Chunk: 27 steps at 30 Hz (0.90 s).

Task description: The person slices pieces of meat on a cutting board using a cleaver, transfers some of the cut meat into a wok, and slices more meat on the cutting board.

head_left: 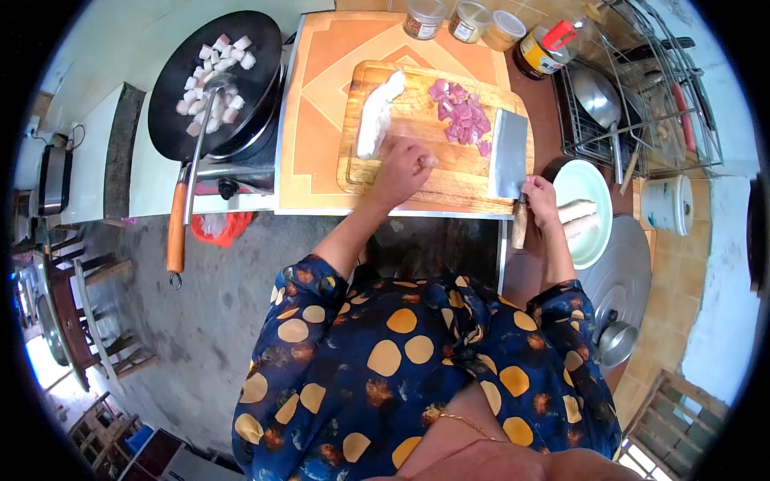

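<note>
On the wooden cutting board (437,180), my left hand (407,171) is curled closed just below a long white slab of pork fat (379,115). A small pale bit shows at its fingertips, too unclear to name. My right hand (541,199) pinches the cleaver (508,152) where the blade meets the wooden handle. The blade lies over the board's right end, its tip pointing away from me. Between slab and blade is a pile of cut red meat (461,112).
At left, a wok (172,96) holds white fat cubes and a metal spatula (196,160). A pale green bowl (595,248) with pale meat strips stands right of my right hand. Behind are several jars (423,20), a sauce bottle (539,52) and a wire rack (581,143).
</note>
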{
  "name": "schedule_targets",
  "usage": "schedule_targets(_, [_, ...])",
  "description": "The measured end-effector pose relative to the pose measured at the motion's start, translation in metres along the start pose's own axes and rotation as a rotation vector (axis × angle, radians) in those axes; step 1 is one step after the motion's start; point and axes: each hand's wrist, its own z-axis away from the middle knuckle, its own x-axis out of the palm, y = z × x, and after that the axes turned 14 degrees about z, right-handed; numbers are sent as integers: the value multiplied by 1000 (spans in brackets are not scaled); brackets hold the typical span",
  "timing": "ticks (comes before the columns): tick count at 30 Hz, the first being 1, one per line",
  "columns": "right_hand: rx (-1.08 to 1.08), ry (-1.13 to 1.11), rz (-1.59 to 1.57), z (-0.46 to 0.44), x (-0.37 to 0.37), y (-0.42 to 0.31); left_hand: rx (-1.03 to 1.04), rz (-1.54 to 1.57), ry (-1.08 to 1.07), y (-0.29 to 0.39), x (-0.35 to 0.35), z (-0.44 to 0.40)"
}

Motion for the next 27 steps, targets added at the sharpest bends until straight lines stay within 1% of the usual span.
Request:
schedule_targets(1, [-52,49,-68,9,4,-17,0,-7,6,2,0,0])
schedule_targets(2, [136,-69,-248,25,-4,-34,-56,39,11,4,1,0])
schedule_targets(3, [102,-84,-316,28,-5,-34,-112,87,15,5,1,0])
schedule_targets(4, [109,-88,-338,35,-8,-34,-114,86,18,6,1,1])
schedule_targets(6, [87,-72,-414,53,-12,-39,-12,-46,-51,3,-2,-1])
schedule_targets(7, [65,-50,-470,63,-11,-47,-15,-48,-42,0,-2,-1])
schedule_targets(8, [-48,-58,-410,72,-8,-58,34,-74,-27,-5,0,0])
schedule_targets(9, [-119,-50,-178,78,-2,-71,84,-98,-19,-7,3,2])
schedule_targets(11, [-199,-121,203,80,7,-104,46,-52,6,-1,4,1])
schedule_targets(13, [-790,87,737,66,27,-113,12,-9,40,2,4,0])
schedule_targets(14, [-664,-16,846,66,34,-123,18,-26,25,2,3,-1])
schedule_targets(15, [-664,-16,847,71,37,-132,24,-44,10,1,3,-1])
schedule_targets(17, [-626,-124,1052,78,38,-143,22,-63,0,0,1,0])
schedule_targets(19, [-618,-158,1084,88,30,-149,18,-82,-4,-1,2,1])
schedule_targets(21, [-559,-198,1139,94,21,-151,55,-99,25,-1,2,1])
schedule_targets(25, [-562,-233,1147,94,15,-150,34,-102,14,1,3,0])
schedule_targets(27, [-604,-247,1130,88,19,-147,60,-88,39,1,3,-1])
